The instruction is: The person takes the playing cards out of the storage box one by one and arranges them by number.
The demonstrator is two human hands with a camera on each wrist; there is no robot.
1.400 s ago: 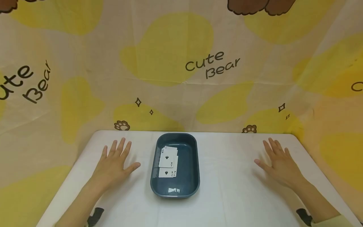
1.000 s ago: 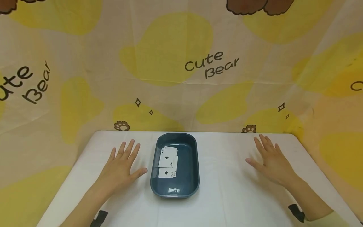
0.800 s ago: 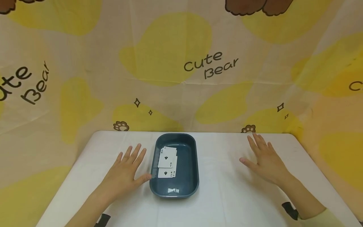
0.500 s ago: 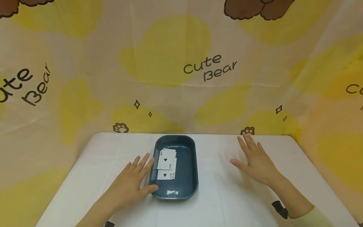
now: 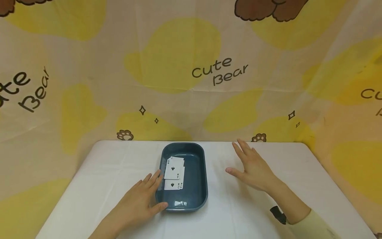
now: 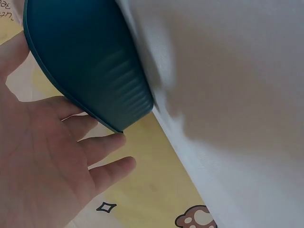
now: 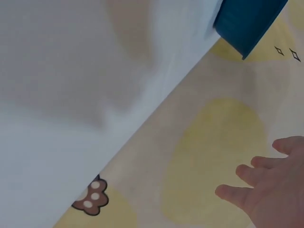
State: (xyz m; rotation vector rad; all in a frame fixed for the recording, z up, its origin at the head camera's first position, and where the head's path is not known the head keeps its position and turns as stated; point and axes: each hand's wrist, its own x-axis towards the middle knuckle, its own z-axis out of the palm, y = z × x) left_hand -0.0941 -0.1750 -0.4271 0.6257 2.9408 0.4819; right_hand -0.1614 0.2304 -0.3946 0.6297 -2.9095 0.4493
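A dark blue rectangular dish (image 5: 194, 196) stands on the white table, left of its middle. Inside it, toward the left wall, lie several overlapping playing cards (image 5: 174, 169); an ace of clubs is on top and a two of spades shows below. My left hand (image 5: 138, 200) is at the dish's left side, fingers spread and thumb over the near left rim. In the left wrist view, its fingertips (image 6: 111, 142) come right at the dish's rim. My right hand (image 5: 255, 169) hovers over the table to the right of the dish, fingers extended, holding nothing.
The white table (image 5: 238, 219) has rounded far corners. Behind it hangs a patterned cloth (image 5: 167, 59) with yellow patches, lettering and paw prints. A dark band (image 5: 278, 215) sits at the right wrist, by a pale sleeve.
My left hand has moved right and nearer to me, reaching the dish's left rim. My right hand has moved left toward the dish. The dish and cards stay in place.
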